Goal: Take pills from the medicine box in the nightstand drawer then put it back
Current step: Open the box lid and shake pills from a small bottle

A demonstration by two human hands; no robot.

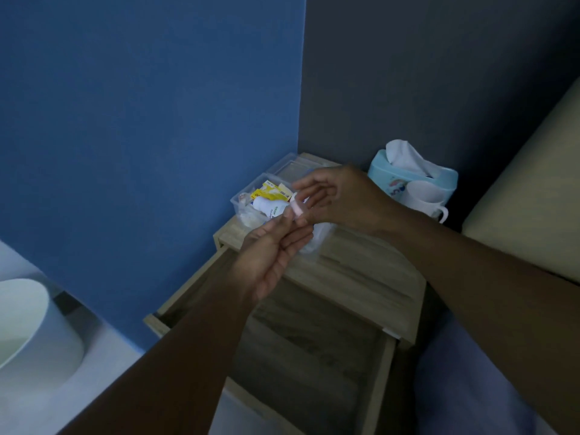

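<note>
A clear plastic medicine box (248,211) stands open on the wooden nightstand (351,271), holding yellow packets and a white bottle (270,207). Its clear lid (290,166) lies behind it. My left hand (273,255) and my right hand (339,199) meet just above the box's near right corner. Between their fingertips is a small pink pill strip (297,210); the left fingers pinch its lower end and the right hand's fingers touch its top. The nightstand drawer (301,346) is pulled out below my arms, its inside dark.
A light blue tissue box (411,177) and a white mug (425,197) stand at the back right of the nightstand. A beige bed edge (527,183) lies right. A white round bin (34,324) sits on the floor at left, beside the blue wall.
</note>
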